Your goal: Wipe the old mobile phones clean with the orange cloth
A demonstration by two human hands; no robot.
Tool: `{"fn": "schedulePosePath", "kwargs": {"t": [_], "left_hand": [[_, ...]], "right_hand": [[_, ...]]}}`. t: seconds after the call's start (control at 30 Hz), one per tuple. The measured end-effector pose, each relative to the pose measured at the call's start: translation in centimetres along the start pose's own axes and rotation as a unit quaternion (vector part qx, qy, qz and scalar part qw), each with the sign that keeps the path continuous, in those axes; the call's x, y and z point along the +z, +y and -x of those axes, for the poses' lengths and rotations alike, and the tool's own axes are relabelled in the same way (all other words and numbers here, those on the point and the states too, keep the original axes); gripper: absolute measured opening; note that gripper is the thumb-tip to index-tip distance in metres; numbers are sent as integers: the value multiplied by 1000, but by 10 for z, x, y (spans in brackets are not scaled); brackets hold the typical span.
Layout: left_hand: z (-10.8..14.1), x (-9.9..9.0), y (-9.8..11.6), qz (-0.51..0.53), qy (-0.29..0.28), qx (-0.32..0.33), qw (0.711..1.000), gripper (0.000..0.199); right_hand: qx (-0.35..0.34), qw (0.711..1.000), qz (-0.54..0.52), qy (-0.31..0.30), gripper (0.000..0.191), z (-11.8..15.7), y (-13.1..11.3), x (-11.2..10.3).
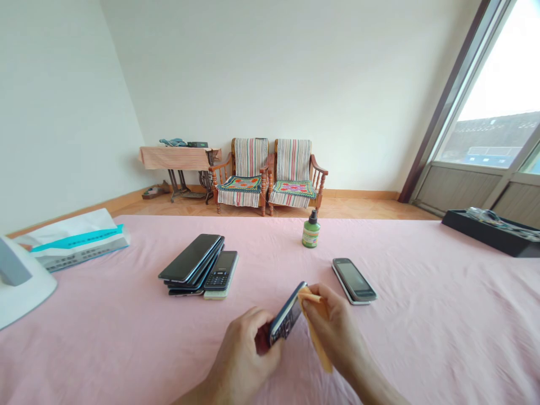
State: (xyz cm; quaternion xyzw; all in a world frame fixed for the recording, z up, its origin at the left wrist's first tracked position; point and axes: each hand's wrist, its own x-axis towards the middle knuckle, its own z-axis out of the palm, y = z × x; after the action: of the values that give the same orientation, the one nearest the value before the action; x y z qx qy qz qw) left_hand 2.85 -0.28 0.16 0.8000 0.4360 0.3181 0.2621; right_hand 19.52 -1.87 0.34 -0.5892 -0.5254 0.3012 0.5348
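Dark blue slim keypad phone [289, 320] held tilted, between both hands, near edge of pink fabric sheet [413, 354]. Left hand [242, 351] gripped round its lower end; right hand [335, 323] pinching thin orange-yellow cloth [319, 346] against its upper end. Hands apart, joined only through phone. Wiping of this phone looks underway, not finished. Left of it: fanned stack of dark flat touchscreen phones [194, 259], black keypad phone [222, 271] on a pale flat piece just beside. Right: black-and-silver rounded phone [354, 279], on something white. Can't tell which are wiped, which left. Farther out: green bottle with black pump top [311, 233], upright; black shallow box [489, 233], far right.
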Motion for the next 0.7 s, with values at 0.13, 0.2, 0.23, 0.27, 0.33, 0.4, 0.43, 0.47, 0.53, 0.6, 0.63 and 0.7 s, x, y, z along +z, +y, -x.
{"fn": "schedulePosePath", "kwargs": {"t": [0.13,0.2,0.23,0.27,0.33,0.4,0.43,0.47,0.53,0.6,0.63,0.7], "left_hand": [[4,-6,-4,-37,10,47,998,16],[7,-7,-4,-39,4,74,997,20],[7,-7,-4,-38,1,82,996,22],[8,-7,-4,-39,2,85,996,22],[8,-5,-5,-43,6,86,995,24],[7,-5,-5,-41,8,85,996,25],[7,-4,-6,-36,7,84,996,23],[7,-4,-6,-30,6,83,996,20],[6,-5,-6,-16,3,77,997,12],[6,-6,-6,-7,0,71,997,15],[6,-6,-6,-5,0,68,998,15],[4,-6,-6,-7,2,62,998,11]], "right_hand": [[-110,985,115,67,16,-8,-1,-15],[-141,975,157,67,15,-11,2,-19],[-149,972,171,66,14,-12,3,-20],[-156,969,180,65,13,-12,4,-20],[-171,966,184,57,13,-8,3,-17],[-191,967,167,31,19,1,0,-10],[-207,967,151,11,23,8,-3,-4],[-219,966,136,-18,27,15,-5,2],[-256,958,106,-79,29,27,-9,14],[-280,950,88,-106,29,33,-10,20],[-281,949,89,-110,30,33,-10,20],[-261,954,111,-92,34,26,-8,13]]}}
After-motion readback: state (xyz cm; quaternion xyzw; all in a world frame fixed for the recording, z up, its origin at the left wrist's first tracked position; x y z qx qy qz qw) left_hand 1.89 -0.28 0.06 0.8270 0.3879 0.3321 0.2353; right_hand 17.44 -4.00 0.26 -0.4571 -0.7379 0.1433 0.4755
